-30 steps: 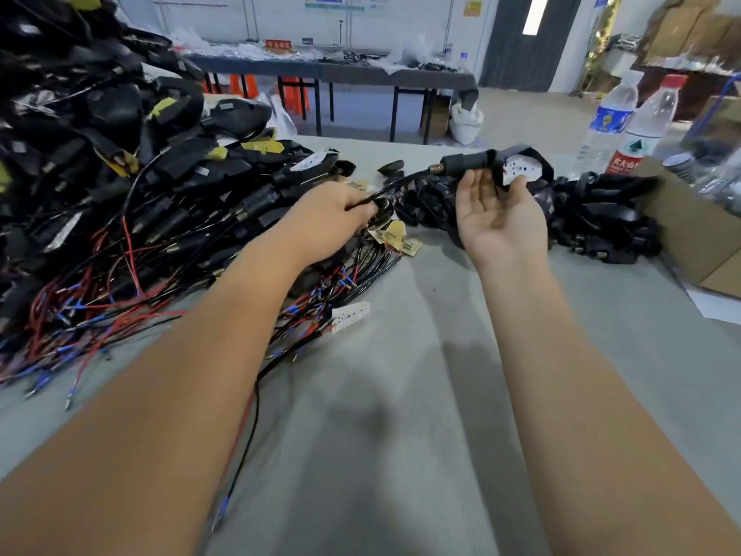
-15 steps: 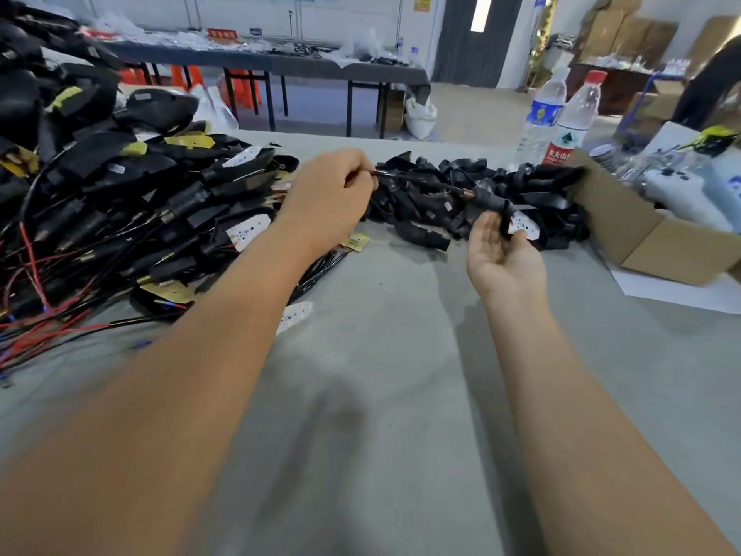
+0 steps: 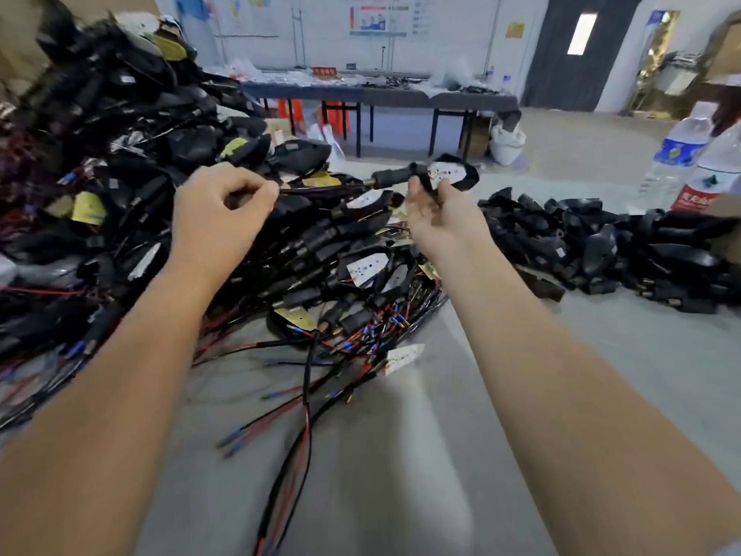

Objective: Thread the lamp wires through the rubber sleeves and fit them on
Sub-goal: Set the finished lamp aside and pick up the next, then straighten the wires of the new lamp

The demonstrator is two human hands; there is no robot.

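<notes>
One lamp unit (image 3: 447, 174) is up in the air, pinched by the right hand (image 3: 439, 212) at the fingertips, palm up, fingers curled round its black body. Rubber sleeve (image 3: 391, 178) sticks out from the lamp toward the left hand, brass tip at its end. Lamp wires (image 3: 320, 190) run from that tip straight to the left hand (image 3: 220, 218), whose thumb and forefinger pinch them, other fingers curled in. Both hands hover above the table (image 3: 401, 455), not touching it.

Under and behind the left fingers: big heap of lamps (image 3: 120, 174) with red and black leads, blue-tipped ends spilling toward the wrists. Loose white LED board (image 3: 403, 357) lies between the forearms, just beside the stray leads. Right of the right fingers, well apart: pile of black sleeves (image 3: 601, 242). Beyond that pile, two water bottles (image 3: 689, 162). Far behind the fingers: dark bench (image 3: 381, 96) and door (image 3: 577, 46).

Versus half a second ago: view has swung left, the heap now fills the space below the hands, the cardboard box is almost out of view. The lamp has lifted higher, held further from the sleeve pile. The left pinch on the wires is unchanged.
</notes>
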